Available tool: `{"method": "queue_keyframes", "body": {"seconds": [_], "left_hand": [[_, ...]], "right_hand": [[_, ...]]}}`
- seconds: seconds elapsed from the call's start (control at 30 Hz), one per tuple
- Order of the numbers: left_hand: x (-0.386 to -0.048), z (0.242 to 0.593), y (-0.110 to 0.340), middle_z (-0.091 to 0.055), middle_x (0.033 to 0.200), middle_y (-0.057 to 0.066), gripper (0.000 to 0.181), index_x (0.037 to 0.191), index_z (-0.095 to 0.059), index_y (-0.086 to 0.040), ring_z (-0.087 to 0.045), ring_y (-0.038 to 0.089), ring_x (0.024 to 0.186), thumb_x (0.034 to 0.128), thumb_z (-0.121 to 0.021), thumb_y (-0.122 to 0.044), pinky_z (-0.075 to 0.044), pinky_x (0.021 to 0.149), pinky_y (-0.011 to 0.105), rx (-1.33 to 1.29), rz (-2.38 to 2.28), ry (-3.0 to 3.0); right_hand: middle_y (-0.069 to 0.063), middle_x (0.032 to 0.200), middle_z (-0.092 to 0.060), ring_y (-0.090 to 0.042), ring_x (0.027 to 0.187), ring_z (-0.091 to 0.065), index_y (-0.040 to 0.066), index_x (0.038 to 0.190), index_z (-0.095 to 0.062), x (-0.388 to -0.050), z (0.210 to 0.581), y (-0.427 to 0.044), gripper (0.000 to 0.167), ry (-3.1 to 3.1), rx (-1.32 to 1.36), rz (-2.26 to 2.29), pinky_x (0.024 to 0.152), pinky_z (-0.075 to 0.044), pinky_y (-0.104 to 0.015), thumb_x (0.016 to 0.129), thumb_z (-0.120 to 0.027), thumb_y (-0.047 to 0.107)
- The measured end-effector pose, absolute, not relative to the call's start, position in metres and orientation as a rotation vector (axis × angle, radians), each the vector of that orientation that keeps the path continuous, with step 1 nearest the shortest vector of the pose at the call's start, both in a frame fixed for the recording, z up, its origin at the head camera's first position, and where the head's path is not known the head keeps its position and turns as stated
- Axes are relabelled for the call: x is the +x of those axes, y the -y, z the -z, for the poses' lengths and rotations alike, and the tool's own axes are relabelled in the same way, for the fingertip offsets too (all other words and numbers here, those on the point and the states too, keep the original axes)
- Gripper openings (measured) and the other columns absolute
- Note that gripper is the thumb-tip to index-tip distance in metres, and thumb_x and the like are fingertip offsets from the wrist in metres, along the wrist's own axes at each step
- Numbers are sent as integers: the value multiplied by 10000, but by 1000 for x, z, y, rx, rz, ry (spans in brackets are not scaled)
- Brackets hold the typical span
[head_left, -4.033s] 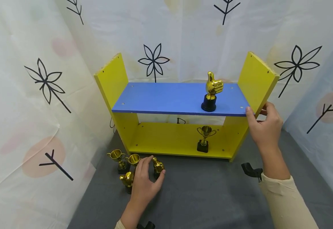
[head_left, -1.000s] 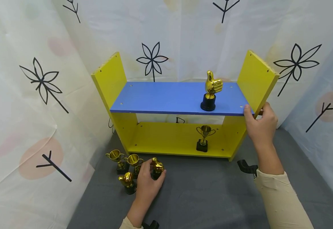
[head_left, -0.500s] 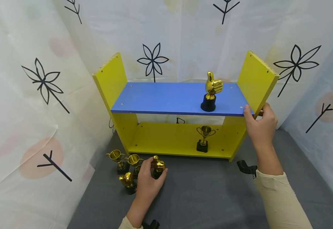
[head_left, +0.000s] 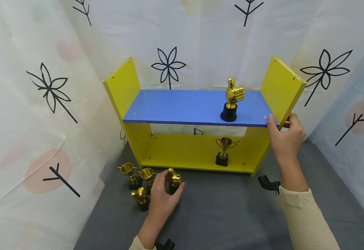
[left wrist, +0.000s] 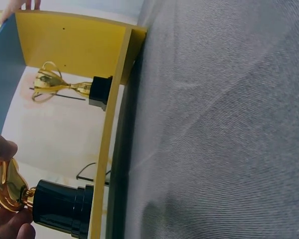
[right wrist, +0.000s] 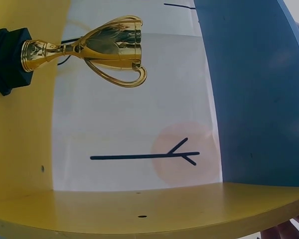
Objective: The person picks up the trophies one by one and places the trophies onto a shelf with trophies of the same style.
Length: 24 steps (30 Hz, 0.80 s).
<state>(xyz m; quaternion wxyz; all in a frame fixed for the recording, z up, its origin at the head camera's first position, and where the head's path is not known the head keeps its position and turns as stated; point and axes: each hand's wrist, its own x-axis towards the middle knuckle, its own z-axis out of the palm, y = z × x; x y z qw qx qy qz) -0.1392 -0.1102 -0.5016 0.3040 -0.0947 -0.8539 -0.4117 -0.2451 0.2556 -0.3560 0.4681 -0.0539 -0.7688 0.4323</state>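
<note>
My left hand [head_left: 161, 201] pinches a gold thumbs-up trophy [head_left: 175, 177] with a black base, fingers on one side and thumb on the other. In the left wrist view, fingertips touch the gold part above the black base [left wrist: 60, 206]. At the right, my right hand [head_left: 286, 142] grips the yellow-and-blue shelf [head_left: 175, 106], thumb at the blue board's front corner and fingers behind the yellow side panel [head_left: 282, 90]. Beside my left hand stand two gold cup trophies [head_left: 127, 170] [head_left: 147, 174] and another thumbs-up trophy [head_left: 140, 197].
One thumbs-up trophy [head_left: 230, 100] stands on the blue upper board, right of centre. Below it, a two-handled cup trophy [head_left: 224, 149] stands on the yellow lower board. Grey cloth [head_left: 219, 208] covers the surface, and a patterned white backdrop [head_left: 207, 41] hangs behind.
My left hand has taken hold of the thumbs-up trophy, which has risen slightly and shifted a little to the right. My right hand stays at the shelf's right side.
</note>
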Motion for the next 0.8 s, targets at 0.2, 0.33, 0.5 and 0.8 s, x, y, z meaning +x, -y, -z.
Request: {"method": "queue_keyframes", "body": {"seconds": [0.2, 0.33, 0.5, 0.8], "left_hand": [[-141, 498, 109, -656, 1160, 84, 632, 1318, -632, -30, -654, 173, 983, 811, -950, -234, -624, 790, 409, -270, 1084, 2248], [-142, 498, 109, -657, 1152, 90, 637, 1318, -633, -23, -651, 178, 963, 808, -952, -232, -624, 782, 420, -274, 1091, 2242], [-142, 496, 107, -656, 1146, 93, 636, 1323, -634, -20, -648, 180, 956, 812, -948, -230, -621, 780, 428, -281, 1105, 2235], [-143, 492, 106, -652, 1127, 81, 617, 1308, -636, -30, -642, 168, 931, 809, -948, -218, -611, 763, 430, -298, 1108, 2206]], "right_hand": [[-179, 1150, -751, 75, 858, -520, -27, 1230, -719, -245, 357, -255, 485, 1872, -138, -1062, 710, -434, -90, 961, -715, 377], [-186, 1120, -752, 83, 834, -518, -37, 1199, -729, -246, 358, -254, 462, 1857, -124, -1058, 692, -427, -91, 956, -725, 356], [-165, 1102, -755, 77, 812, -511, -16, 1184, -748, -247, 359, -254, 426, 1843, -133, -1066, 664, -414, -77, 946, -746, 337], [-149, 1113, -763, 77, 816, -511, 5, 1189, -757, -246, 359, -254, 419, 1837, -156, -1084, 677, -411, -69, 936, -761, 339]]}}
